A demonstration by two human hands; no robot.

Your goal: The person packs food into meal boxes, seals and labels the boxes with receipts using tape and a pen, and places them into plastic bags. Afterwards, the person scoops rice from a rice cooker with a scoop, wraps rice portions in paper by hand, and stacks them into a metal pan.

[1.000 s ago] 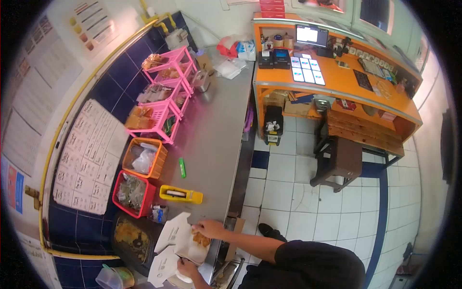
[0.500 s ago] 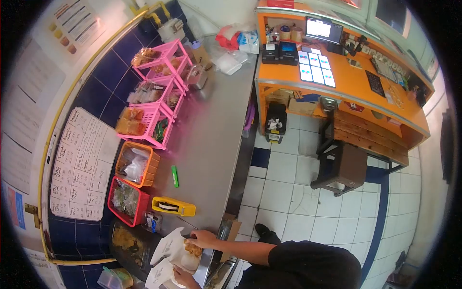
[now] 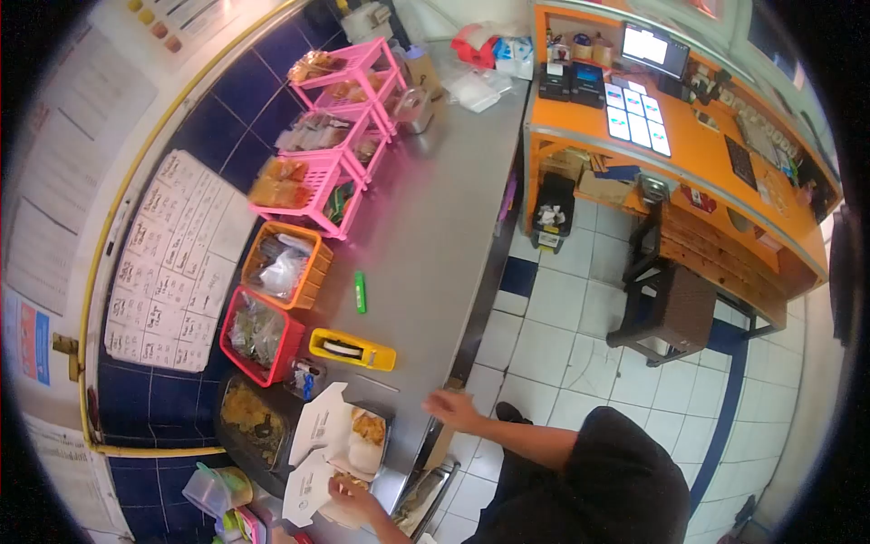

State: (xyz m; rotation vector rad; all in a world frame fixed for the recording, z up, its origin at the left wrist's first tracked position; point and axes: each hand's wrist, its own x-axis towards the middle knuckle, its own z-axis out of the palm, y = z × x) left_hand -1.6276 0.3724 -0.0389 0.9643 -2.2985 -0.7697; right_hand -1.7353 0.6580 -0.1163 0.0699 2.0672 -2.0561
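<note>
Two white paper food boxes with raised lids stand side by side at the counter's near end. The upper box holds white rice and a piece of golden fried food that looks like fried chicken. In the lower box, my left hand has its fingers closed on another piece of fried chicken, partly hidden by them. My right hand hovers by the counter edge, right of the upper box, fingers loosely extended and holding nothing.
A dark tray of crumbly yellow food lies left of the boxes. Beyond are a yellow tape dispenser, red basket, orange basket and pink racks. An orange desk and a brown stool stand at right.
My right hand has let go of the fried piece in the upper box and moved right. My left hand has come up over the lower box. The whole view has shifted.
</note>
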